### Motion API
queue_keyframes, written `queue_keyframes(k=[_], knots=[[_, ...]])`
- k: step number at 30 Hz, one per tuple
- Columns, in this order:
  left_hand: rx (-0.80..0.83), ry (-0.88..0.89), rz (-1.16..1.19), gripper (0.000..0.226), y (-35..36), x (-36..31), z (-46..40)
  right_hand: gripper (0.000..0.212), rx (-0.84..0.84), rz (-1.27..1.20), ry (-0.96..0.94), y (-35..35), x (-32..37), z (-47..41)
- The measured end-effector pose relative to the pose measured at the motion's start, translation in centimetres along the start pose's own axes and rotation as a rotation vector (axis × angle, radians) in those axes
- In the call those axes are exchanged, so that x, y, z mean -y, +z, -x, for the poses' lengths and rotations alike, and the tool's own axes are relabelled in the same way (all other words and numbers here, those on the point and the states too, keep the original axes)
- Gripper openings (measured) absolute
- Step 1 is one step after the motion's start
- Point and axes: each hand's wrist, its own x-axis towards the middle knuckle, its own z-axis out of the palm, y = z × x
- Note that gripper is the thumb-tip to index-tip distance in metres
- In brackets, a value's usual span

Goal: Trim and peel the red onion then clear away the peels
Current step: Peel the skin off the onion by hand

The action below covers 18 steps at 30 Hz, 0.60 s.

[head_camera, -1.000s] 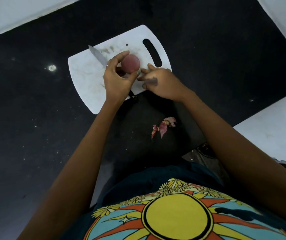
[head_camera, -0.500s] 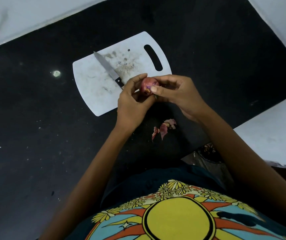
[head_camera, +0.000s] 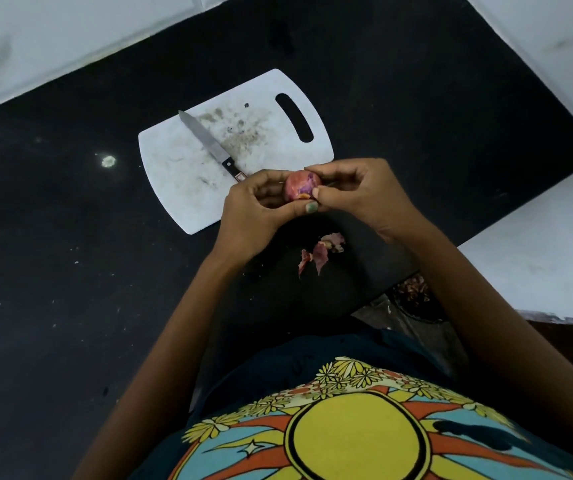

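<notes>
- Nearest the camera, a dark shirt (head_camera: 357, 441) printed with a yellow sun and flowers is seen, with both bare forearms reaching forward from it over the black countertop (head_camera: 53, 289).
- On the countertop just in front of the body, a small heap of pink-purple onion peels (head_camera: 319, 254) is found, lying apart from the board and below the hands.
- To the right of the forearm, at the counter's edge, a dark round container (head_camera: 414, 299) with reddish scraps inside is partly seen; its exact kind cannot be told.
- The red onion (head_camera: 301, 186) is held up between the two hands, above the near right corner of the board; a purple patch is shown where skin has been stripped.
- The left hand (head_camera: 255, 216) is curled round the onion from the left, its thumb laid under the bulb.
- The right hand (head_camera: 361, 194) is closed on the onion from the right, with thumb and forefinger pinched at its skin.
- Beyond the hands, a white cutting board (head_camera: 174, 168) with a slot handle is laid on the counter, marked with brownish smears.
- A knife (head_camera: 208, 143) with a black handle is laid diagonally on the board, untouched, its tip pointing away to the left.
- Farthest off, pale walls (head_camera: 53, 39) are seen edging the counter.
</notes>
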Motion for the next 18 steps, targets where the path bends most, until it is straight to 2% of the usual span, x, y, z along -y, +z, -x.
queue_keyframes(k=[11,15,18], knots=[[0.068,-0.033,0.058,0.041,0.9,0.8,0.3,0.036,-0.017,0.171,-0.006,-0.9,-0.1,1.0],[0.079,-0.07,0.123,0.039,1.0,1.1,0.3,0.036,-0.1,0.111,-0.002,-0.8,-0.4,1.5],[0.044,-0.064,0.113,0.039,1.2,1.2,0.3,0.021,-0.121,0.017,0.016,-0.5,-0.6,2.0]])
